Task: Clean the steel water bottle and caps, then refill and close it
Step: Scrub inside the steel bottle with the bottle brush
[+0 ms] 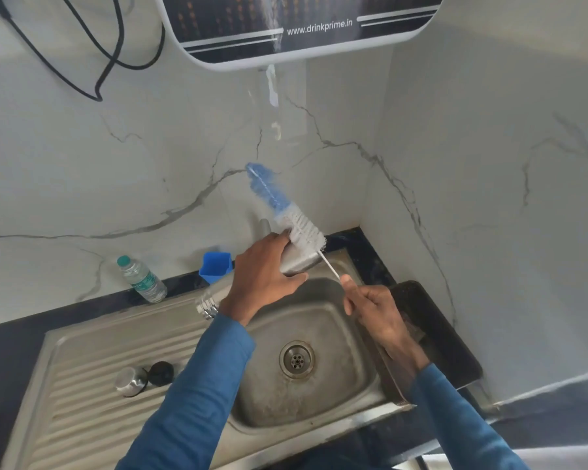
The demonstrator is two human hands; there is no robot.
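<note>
The left hand (263, 266) grips the shiny steel water bottle (296, 259). At three o'clock, the right hand (374, 307) pinches the blue-and-white bristly bottle brush (282, 208).

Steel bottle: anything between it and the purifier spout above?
Yes. The bottle brush, held in the right hand, lies across the steel bottle in the left hand, bristles pointing up toward the purifier spout.

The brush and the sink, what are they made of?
Bottle brush: soft bristles, blue at the tip and white lower down, probably nylon or another plastic, on a thin stem that looks like wire.

Sink: looks like stainless steel, grey and dull-shiny, with pressed ridges on the draining side and pale water stains in the bowl.
</note>
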